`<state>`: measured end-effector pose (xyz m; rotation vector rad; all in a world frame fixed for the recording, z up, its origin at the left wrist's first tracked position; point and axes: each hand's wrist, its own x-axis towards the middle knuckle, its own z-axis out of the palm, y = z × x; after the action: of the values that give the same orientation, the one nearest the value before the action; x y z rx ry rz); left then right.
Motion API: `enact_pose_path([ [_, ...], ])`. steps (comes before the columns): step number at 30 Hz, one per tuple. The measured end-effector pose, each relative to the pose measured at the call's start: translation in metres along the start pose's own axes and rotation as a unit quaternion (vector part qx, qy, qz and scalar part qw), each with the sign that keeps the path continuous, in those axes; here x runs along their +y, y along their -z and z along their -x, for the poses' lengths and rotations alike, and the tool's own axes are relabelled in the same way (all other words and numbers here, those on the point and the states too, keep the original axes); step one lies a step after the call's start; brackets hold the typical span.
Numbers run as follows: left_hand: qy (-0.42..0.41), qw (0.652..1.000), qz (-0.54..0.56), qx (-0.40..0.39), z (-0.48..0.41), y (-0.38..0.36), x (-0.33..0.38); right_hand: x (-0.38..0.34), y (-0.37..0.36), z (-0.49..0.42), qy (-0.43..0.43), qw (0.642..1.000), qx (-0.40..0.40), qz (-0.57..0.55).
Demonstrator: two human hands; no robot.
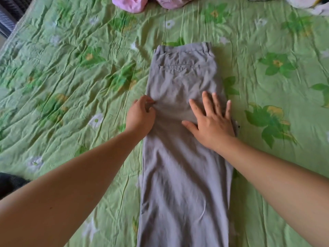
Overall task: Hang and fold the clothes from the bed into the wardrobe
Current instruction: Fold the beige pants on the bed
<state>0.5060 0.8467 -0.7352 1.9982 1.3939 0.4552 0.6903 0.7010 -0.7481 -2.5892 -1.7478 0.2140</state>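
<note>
Two hands work grey trousers (183, 157) (folded lengthwise) at frame centre: left hand (140, 116) pinches the edge, right hand (211, 122) presses flat, fingers spread.

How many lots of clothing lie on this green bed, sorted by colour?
Grey: 1, the trousers laid flat
Pink: 1, the pink heap at the far edge
White: 1, the white heap in the far right corner
Total: 3
Whether either heap holds more than one garment cannot be told.
</note>
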Motion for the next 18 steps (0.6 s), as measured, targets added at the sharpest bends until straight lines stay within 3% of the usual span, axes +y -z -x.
enact_pose_path([
  [3, -0.101, 0.981, -0.165, -0.014, -0.013, -0.013, 0.007, 0.000, -0.005, -0.018, 0.001, 1.000, -0.003, 0.021],
  [6, -0.169, 0.937, -0.288, -0.099, -0.013, -0.031, -0.005, 0.002, -0.020, -0.027, -0.003, 0.998, -0.058, 0.023],
  [10, -0.174, 0.932, -0.300, -0.107, -0.014, -0.037, -0.018, 0.005, -0.025, -0.032, -0.004, 0.997, -0.079, 0.017],
  [13, -0.161, 0.943, -0.277, -0.093, 0.007, -0.031, -0.018, -0.005, -0.018, -0.009, -0.015, 0.999, -0.024, 0.020],
  [18, -0.143, 0.961, -0.211, -0.105, 0.138, -0.018, -0.045, -0.044, -0.036, 0.131, -0.022, 0.997, 0.048, -0.059],
])
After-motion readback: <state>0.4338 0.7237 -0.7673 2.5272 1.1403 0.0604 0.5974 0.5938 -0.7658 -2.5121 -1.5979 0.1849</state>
